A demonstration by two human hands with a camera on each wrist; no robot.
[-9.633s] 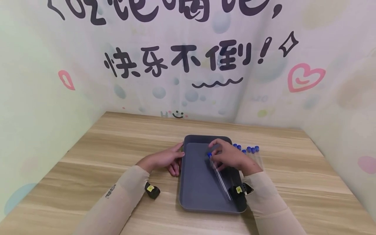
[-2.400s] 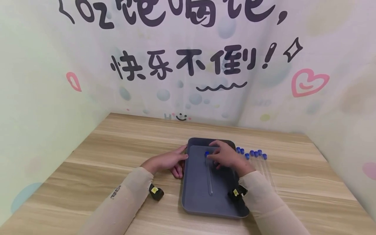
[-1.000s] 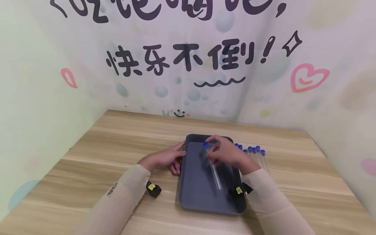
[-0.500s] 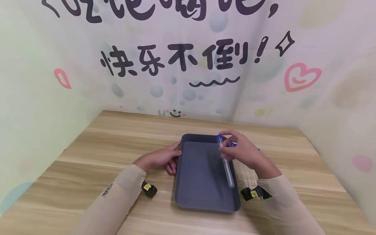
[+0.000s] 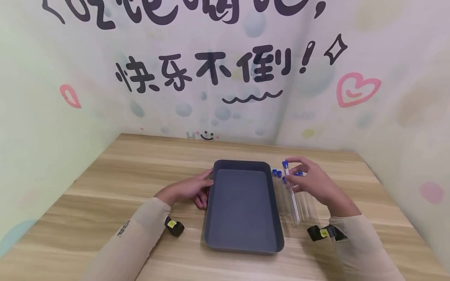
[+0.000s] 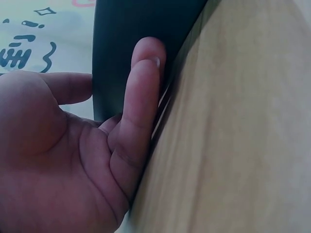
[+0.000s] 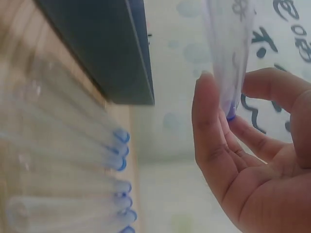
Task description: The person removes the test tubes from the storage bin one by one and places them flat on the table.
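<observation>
My right hand pinches a clear test tube with a blue cap between thumb and fingers. The tube hangs tilted, cap end up, just right of the grey tray. Close up, the right wrist view has the tube between my fingertips. On the tray's left side, my left hand holds the wall. Its thumb lies over the rim and its fingers rest against the outer wall. Nothing lies inside the tray.
Several other blue-capped tubes lie side by side on the wooden table, right of the tray, partly behind my right hand. A printed cloth wall stands behind the table.
Earlier the test tube was held over the tray, its lower end inside. My right hand has carried it up and right past the tray's right wall. My left hand stays on the tray.
</observation>
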